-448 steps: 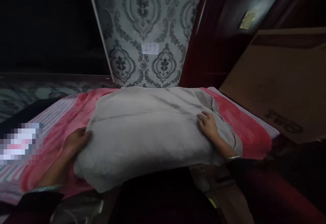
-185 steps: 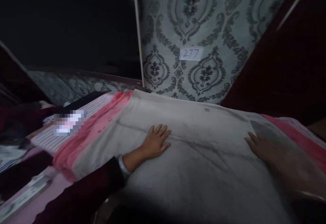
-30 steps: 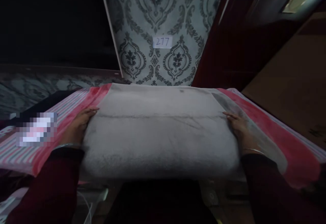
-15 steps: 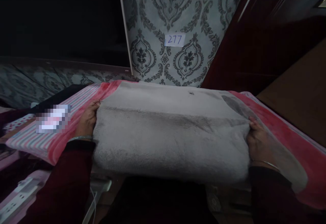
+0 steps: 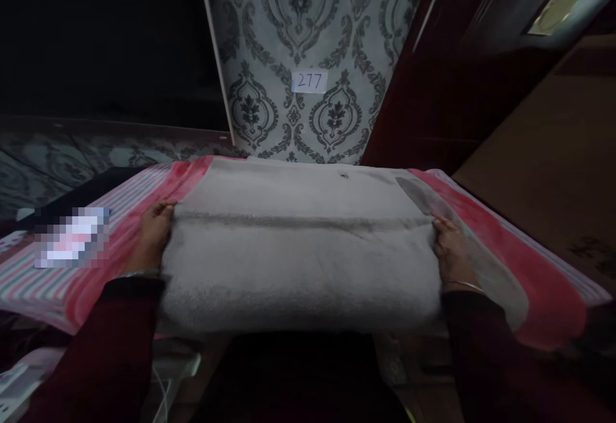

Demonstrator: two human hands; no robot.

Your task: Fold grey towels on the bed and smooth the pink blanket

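A grey, plush fleece cloth (image 5: 303, 275) lies in front of me, its near part folded over toward the far side and its front edge rounded. My left hand (image 5: 156, 230) pinches the left end of the fold, fingers closed on the fabric. At the right end, my right hand (image 5: 450, 246) grips the same fold, thumb and fingers pressed together. A dark crease runs between both hands. Underneath is a red plush blanket (image 5: 505, 237), showing at both sides. Pink-and-grey striped fabric (image 5: 128, 195) borders it on the left.
A pixelated bright object (image 5: 72, 237) lies on the striped fabric. Behind are a dark television (image 5: 106, 44), patterned wallpaper with a paper label reading 277 (image 5: 309, 81), and a dark red cabinet (image 5: 443, 83). A brown panel (image 5: 543, 134) stands right; a white power strip (image 5: 19, 384) sits lower left.
The view has swung to the right, so everything sits further left. Both hands still hold the fold, which looks a little straighter along its crease.
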